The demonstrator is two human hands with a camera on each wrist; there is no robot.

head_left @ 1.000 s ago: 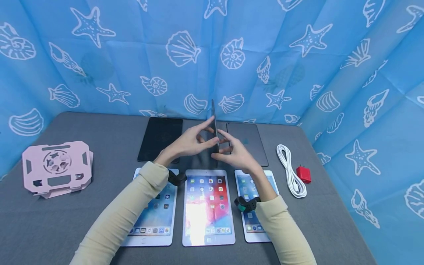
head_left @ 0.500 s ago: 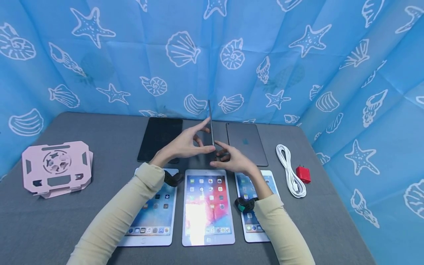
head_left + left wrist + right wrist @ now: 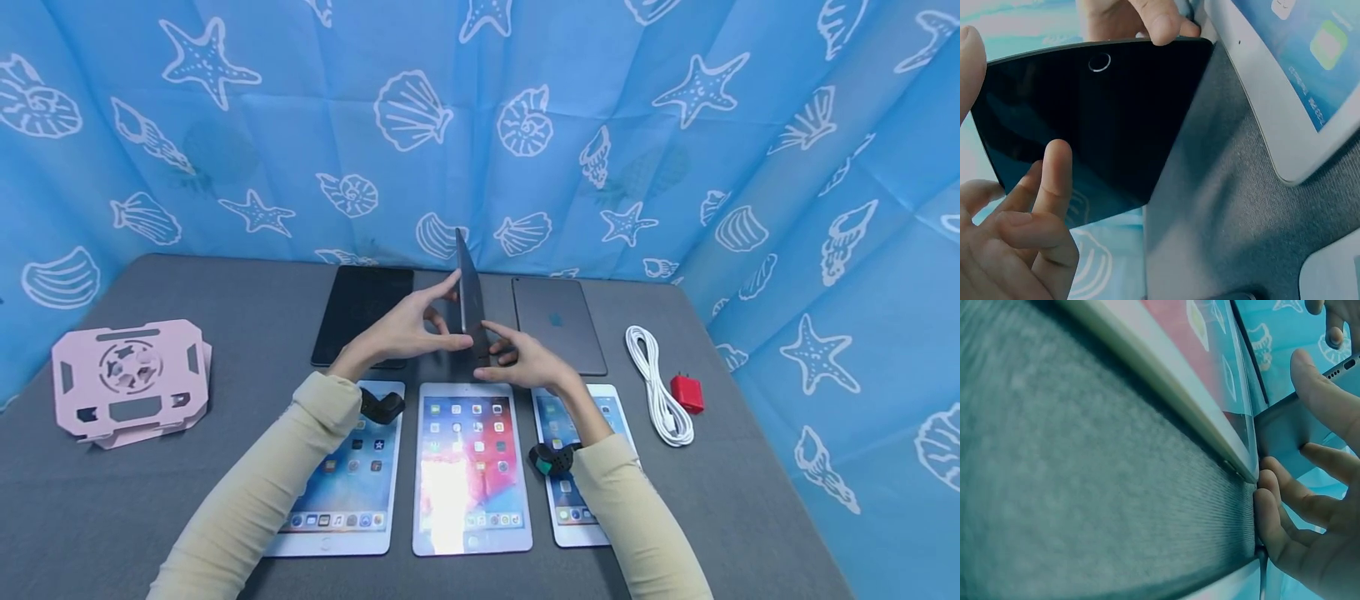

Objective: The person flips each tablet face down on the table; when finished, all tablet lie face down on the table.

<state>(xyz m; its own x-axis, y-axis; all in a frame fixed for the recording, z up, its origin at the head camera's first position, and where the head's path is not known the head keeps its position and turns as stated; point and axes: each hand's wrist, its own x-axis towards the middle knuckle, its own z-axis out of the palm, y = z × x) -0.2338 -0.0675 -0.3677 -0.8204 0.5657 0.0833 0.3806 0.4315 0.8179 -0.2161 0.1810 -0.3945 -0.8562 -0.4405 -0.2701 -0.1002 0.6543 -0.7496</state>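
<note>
A dark tablet point(image 3: 470, 304) stands on edge between the two hands, leaning left so its grey back shows in the head view. Its black screen point(image 3: 1116, 119) with a round home button faces the left wrist camera. My left hand point(image 3: 401, 329) holds it from the left, thumb on the near end and index finger farther along the upper edge. From the right, my right hand point(image 3: 528, 358) pinches the near lower corner. In the right wrist view, the right thumb lies by the speaker holes and a finger touches the back point(image 3: 1282, 428).
Three lit white tablets lie in front, the middle one point(image 3: 474, 467) below the hands. Behind, a black tablet point(image 3: 360, 312) lies left and a grey one point(image 3: 558, 321) right. A pink stand point(image 3: 131, 379), white cable point(image 3: 656, 387) and red charger point(image 3: 687, 393) flank them.
The dark tablet has moved left and tipped from nearly edge-on, bringing its back into view. My left hand moves left with it; my right hand has slid toward its near corner.
</note>
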